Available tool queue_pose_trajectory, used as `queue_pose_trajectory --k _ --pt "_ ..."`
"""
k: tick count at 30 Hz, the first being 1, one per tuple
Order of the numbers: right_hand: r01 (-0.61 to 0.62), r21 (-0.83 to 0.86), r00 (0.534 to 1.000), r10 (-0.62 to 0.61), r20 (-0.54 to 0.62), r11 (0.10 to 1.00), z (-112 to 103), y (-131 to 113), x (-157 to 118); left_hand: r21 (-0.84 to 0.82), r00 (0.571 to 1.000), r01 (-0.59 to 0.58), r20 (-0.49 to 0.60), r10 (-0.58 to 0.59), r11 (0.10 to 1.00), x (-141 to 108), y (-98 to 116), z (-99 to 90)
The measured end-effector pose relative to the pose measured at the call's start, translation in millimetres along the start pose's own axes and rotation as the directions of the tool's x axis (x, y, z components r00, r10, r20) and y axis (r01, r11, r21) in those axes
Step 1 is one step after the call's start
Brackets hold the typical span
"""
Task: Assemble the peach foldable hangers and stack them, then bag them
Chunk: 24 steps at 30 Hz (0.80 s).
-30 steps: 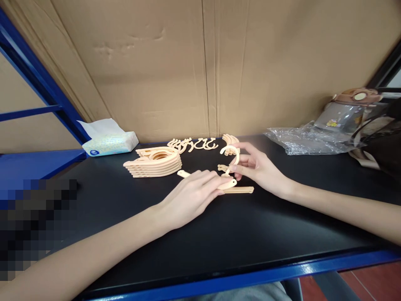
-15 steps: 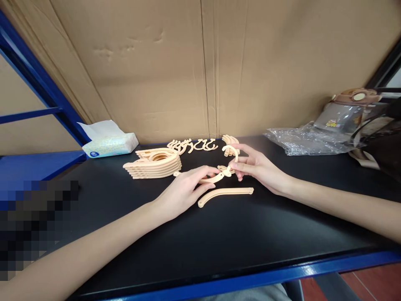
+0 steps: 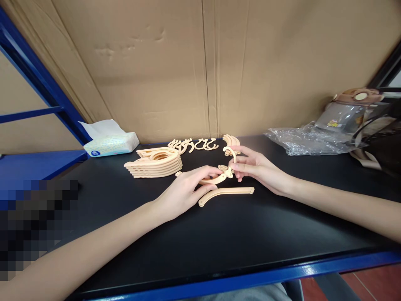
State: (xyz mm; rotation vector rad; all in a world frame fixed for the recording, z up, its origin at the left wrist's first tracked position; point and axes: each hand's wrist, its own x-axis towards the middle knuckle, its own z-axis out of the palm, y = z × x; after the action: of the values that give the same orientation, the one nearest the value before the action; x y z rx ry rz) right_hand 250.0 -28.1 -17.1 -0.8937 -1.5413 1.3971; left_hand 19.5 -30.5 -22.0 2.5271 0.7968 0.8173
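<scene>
At left of the frame, saw a tissue pack (image 3: 111,145) on the black bench (image 3: 266,234), with a white sheet (image 3: 105,128) coming out from its top. Left of centre, noticed a neat stack of cream pieces (image 3: 153,170). At centre, found the left hand (image 3: 184,188) pinching a slim curved piece (image 3: 214,180), long axis running roughly left to right. Behind it, saw some small loose hooks (image 3: 183,145); just below, nearer to the left hand, a loose curved strip (image 3: 233,191). Close by the slim piece's right end, found the base of a cream hook (image 3: 234,155), pinched in the right hand (image 3: 255,169); could not tell contact from a small gap. Farther right, saw a crumpled clear bag (image 3: 300,141) and a see-through bottle (image 3: 340,118); could not make out any contents.
</scene>
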Motion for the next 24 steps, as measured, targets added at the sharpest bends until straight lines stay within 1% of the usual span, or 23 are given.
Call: queue_pose_trajectory --k 6,9,13,19,24 --pt "0.013 -0.013 1.0 -0.013 -0.001 1.0 -0.3 1.4 1.5 0.028 1.0 -0.011 0.016 0.011 1.0 -1.1 2.9 -0.8" --pt "0.024 -0.051 1.0 -0.024 -0.001 0.998 0.5 1.1 1.9 0.052 0.999 -0.046 0.022 0.045 0.998 -1.9 1.8 -1.3" --pt "0.069 -0.132 0.998 -0.07 -0.004 0.989 2.2 -0.5 1.2 0.116 0.996 -0.085 0.052 0.079 0.99 -2.3 -0.9 -1.0" --pt "0.14 -0.198 0.988 -0.15 -0.038 0.97 4.2 -1.9 0.9 0.093 0.996 -0.08 0.04 0.077 0.992 -2.3 -1.7 0.7" --pt "0.171 -0.264 0.981 -0.19 -0.049 0.949 4.5 0.6 0.3 0.132 0.996 -0.076 0.046 0.07 0.988 -2.3 0.0 0.3"
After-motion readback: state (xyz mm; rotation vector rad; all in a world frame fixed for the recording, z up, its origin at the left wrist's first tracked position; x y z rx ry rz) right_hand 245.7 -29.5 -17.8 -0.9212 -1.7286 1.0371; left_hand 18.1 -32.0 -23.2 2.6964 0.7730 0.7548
